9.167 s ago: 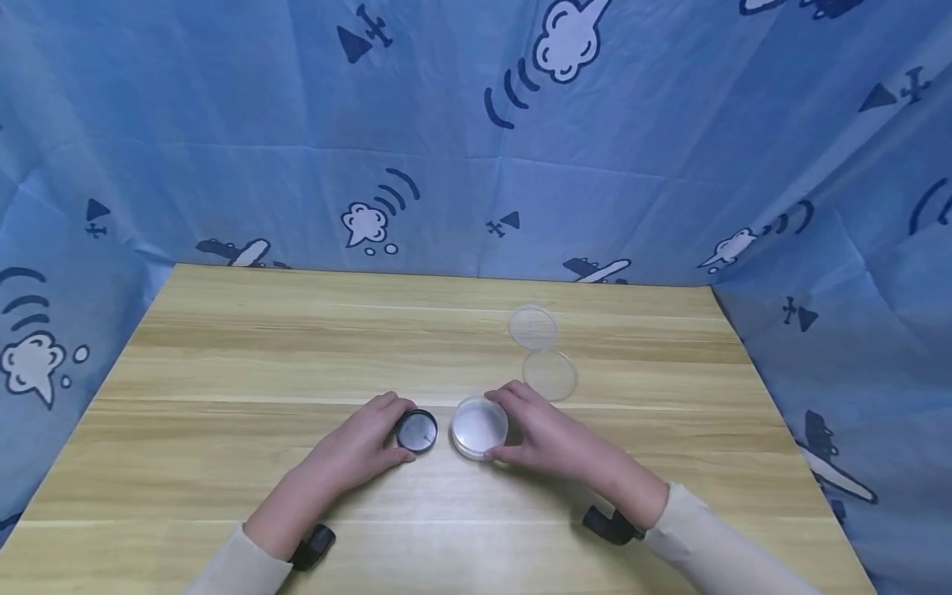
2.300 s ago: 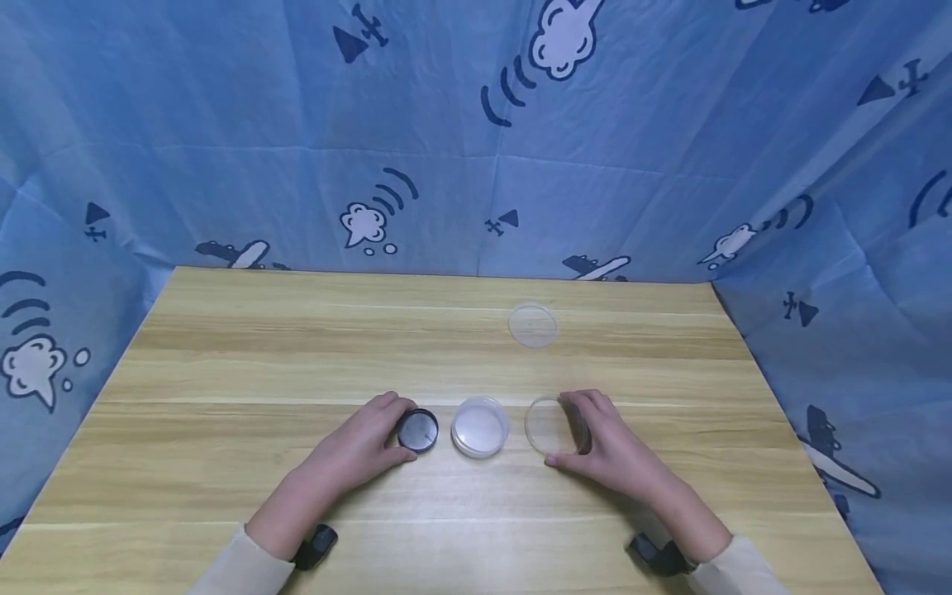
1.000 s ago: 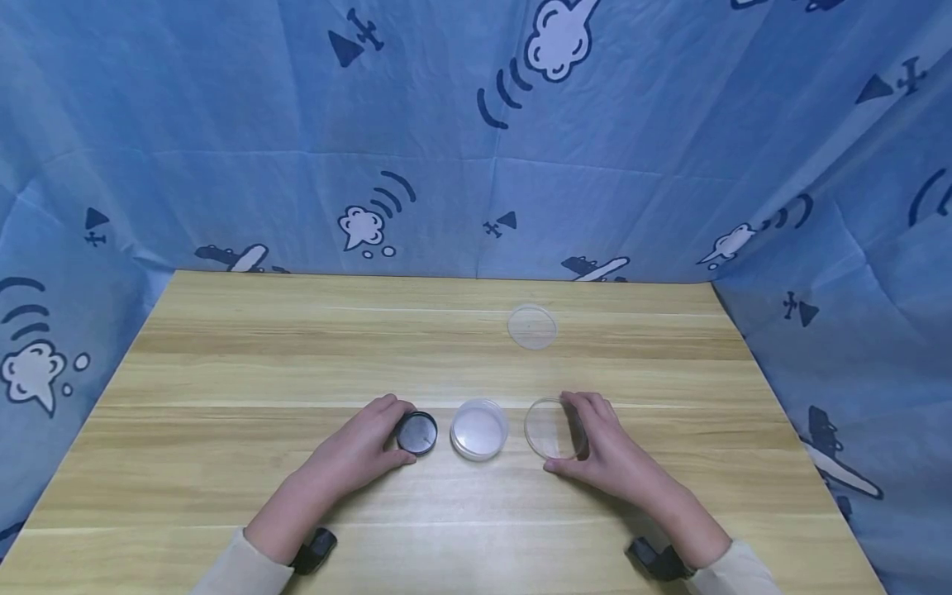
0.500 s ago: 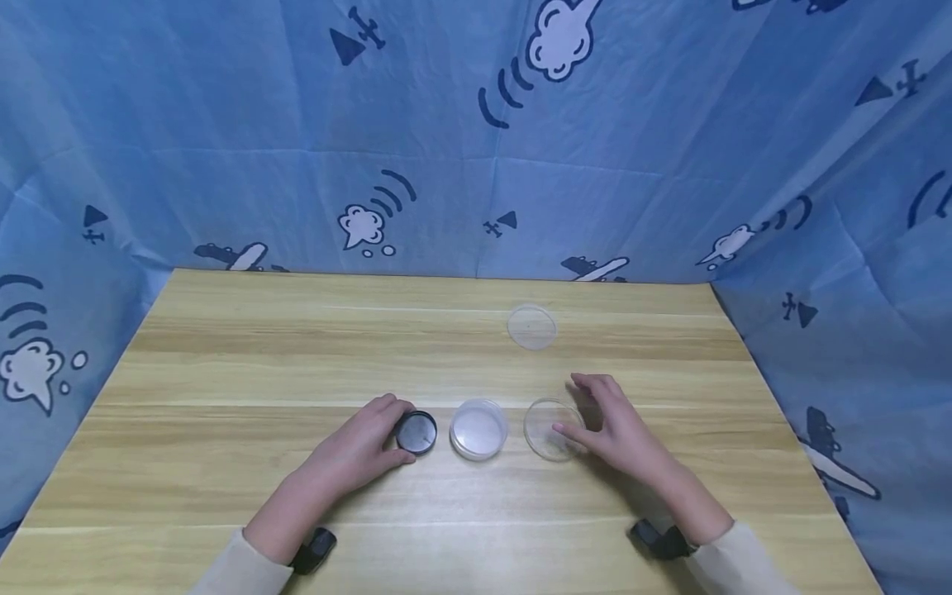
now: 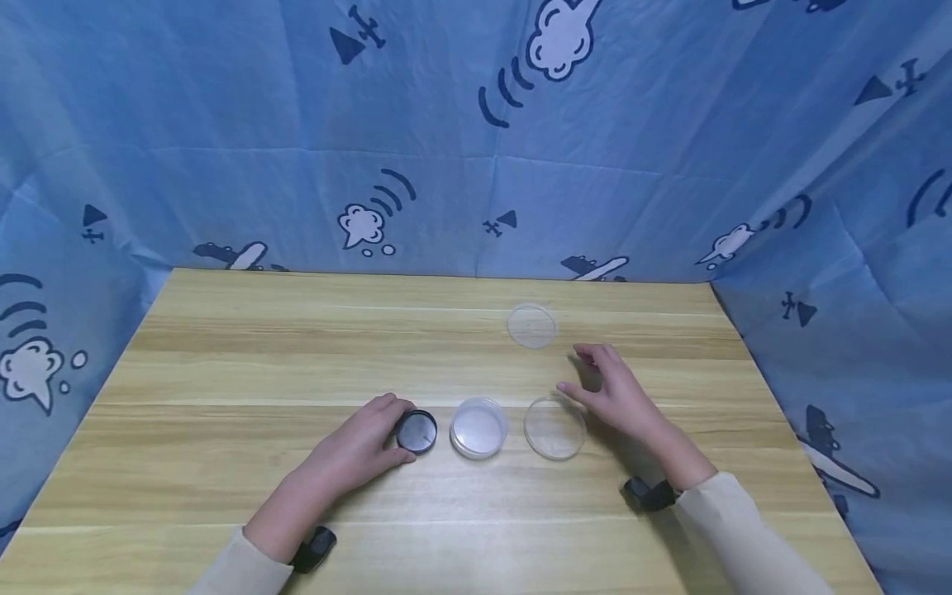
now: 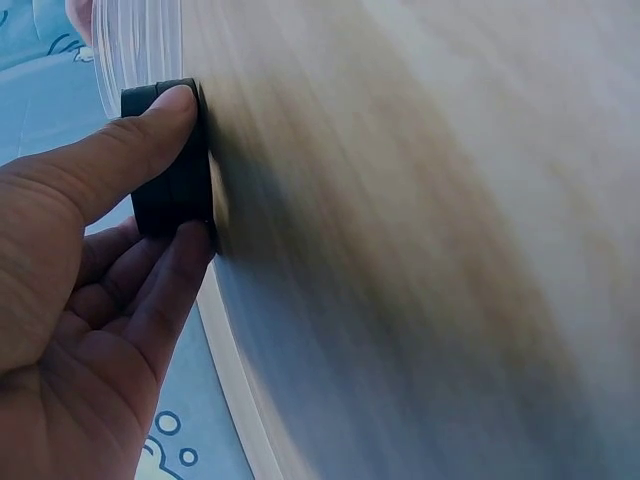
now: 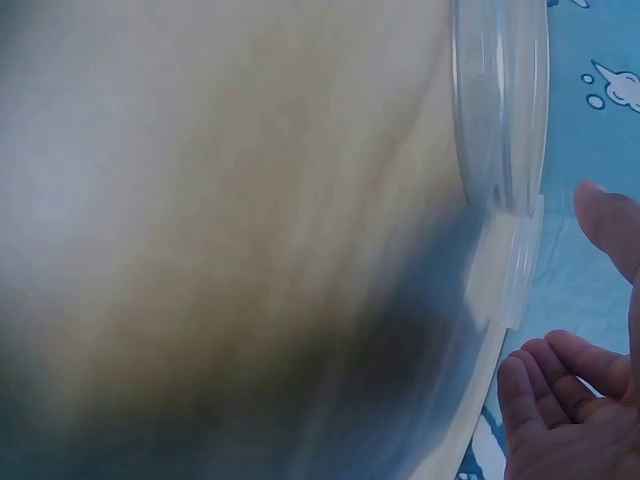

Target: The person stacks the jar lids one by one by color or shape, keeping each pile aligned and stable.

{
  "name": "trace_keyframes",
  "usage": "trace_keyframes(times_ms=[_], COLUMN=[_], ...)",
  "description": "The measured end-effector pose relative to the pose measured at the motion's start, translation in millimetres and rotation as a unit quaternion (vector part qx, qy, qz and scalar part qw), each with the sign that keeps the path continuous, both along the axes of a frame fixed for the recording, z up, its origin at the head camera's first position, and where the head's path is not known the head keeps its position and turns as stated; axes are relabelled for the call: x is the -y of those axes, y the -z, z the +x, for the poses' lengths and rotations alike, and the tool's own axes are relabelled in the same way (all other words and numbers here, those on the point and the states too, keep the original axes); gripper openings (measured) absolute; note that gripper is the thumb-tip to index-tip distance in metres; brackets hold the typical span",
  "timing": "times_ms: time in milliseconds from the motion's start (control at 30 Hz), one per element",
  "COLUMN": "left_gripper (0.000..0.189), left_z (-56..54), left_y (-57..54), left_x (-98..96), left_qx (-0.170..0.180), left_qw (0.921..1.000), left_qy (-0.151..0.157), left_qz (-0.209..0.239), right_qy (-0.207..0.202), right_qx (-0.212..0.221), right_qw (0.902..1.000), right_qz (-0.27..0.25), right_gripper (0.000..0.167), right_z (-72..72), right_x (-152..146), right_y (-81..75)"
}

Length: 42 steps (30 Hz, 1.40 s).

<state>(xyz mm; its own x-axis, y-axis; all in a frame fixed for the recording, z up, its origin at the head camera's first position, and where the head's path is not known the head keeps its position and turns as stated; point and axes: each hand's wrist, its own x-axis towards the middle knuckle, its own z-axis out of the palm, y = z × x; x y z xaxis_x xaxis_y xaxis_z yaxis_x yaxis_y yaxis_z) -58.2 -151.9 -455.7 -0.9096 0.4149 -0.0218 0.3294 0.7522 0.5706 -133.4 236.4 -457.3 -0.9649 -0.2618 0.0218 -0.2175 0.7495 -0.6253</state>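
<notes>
My left hand (image 5: 364, 444) pinches a low, round black case (image 5: 417, 432) with a clear, glassy top, standing on the table. In the left wrist view, thumb and fingers lie on opposite sides of the case's black wall (image 6: 175, 190), which has a seam around it. Just right of it is a stack of clear round dishes (image 5: 478, 430). A single shallow clear dish (image 5: 554, 428) lies right of the stack. My right hand (image 5: 619, 397) is behind that dish, fingers apart and holding nothing. Farther back lies a thin clear disc (image 5: 531, 326), left of the right fingertips.
The wooden table (image 5: 260, 347) has blue patterned cloth (image 5: 297, 149) hanging behind it and at both sides. Black wrist devices (image 5: 314, 549) sit under both forearms.
My right hand left the stack, gripped the shallow dish and brought it nearer, beside the stack. It then let go and moved away toward the back. My left hand stayed on the black case.
</notes>
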Motion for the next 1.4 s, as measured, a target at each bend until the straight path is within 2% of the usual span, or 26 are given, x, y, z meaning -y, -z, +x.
trace_keyframes(times_ms=[333, 800, 1167, 1400], left_gripper=[0.052, 0.052, 0.052, 0.051], left_z=[0.8, 1.2, 0.9, 0.5], left_y=[-1.7, -2.5, -0.8, -0.3], left_x=[-1.4, -1.1, -1.6, -1.1], left_qx=[0.004, 0.006, 0.005, -0.003], left_qw=[1.0, 0.9999, 0.9999, 1.0], left_qy=[-0.004, -0.009, -0.008, -0.004], left_qz=[0.002, 0.001, 0.005, 0.006], right_qy=[0.005, -0.001, 0.004, -0.012], right_qx=[0.009, 0.042, 0.068, 0.077], right_qw=[0.9999, 0.999, 0.9972, 0.9955], right_qz=[-0.001, 0.011, 0.03, 0.053], right_gripper=[0.072, 0.077, 0.085, 0.091], right_z=[-27.4, -62.9, -80.6, -92.2], right_x=[5, 7, 19, 28], right_y=[3.6, 4.9, 0.9, -1.2])
